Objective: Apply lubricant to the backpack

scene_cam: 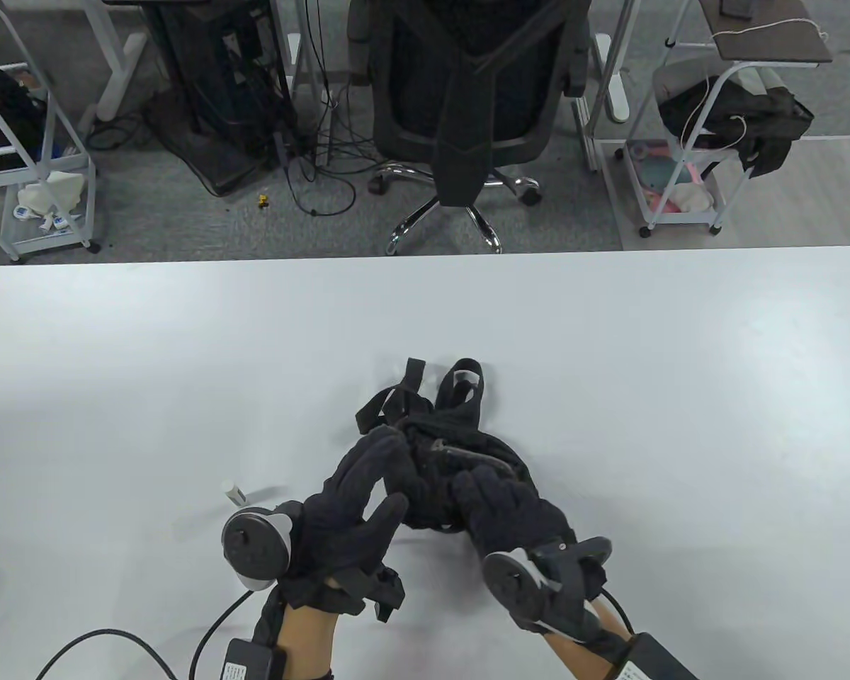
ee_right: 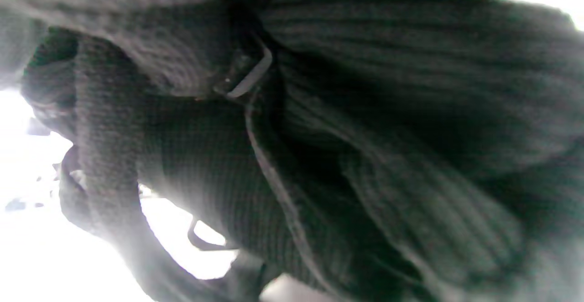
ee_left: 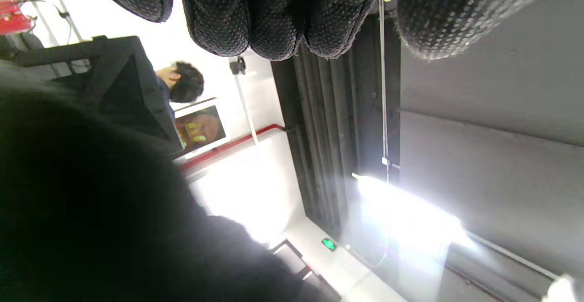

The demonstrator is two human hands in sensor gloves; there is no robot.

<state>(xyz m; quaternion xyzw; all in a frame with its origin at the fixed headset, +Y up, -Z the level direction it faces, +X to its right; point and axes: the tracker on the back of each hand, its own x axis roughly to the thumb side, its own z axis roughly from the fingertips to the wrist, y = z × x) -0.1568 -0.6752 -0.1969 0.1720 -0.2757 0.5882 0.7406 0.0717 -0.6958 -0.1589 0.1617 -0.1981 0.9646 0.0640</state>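
Observation:
A small black backpack [scene_cam: 460, 443] lies crumpled on the white table [scene_cam: 680, 368], its straps pointing away from me. My left hand [scene_cam: 395, 473] reaches onto its left side with the fingers stretched out and the thumb spread apart. In the left wrist view those fingers [ee_left: 273, 23] hang free and hold nothing. My right hand [scene_cam: 476, 487] curls over the near right side of the backpack and grips the fabric. The right wrist view is filled by blurred black fabric [ee_right: 365, 156] with a zipper pull [ee_right: 246, 76]. A small white lubricant tube [scene_cam: 232, 491] lies on the table to the left of my left hand.
An office chair [scene_cam: 467, 106] stands beyond the table's far edge, with white carts [scene_cam: 687, 177] on both sides. Glove cables [scene_cam: 113, 641] trail off the near edge at the left.

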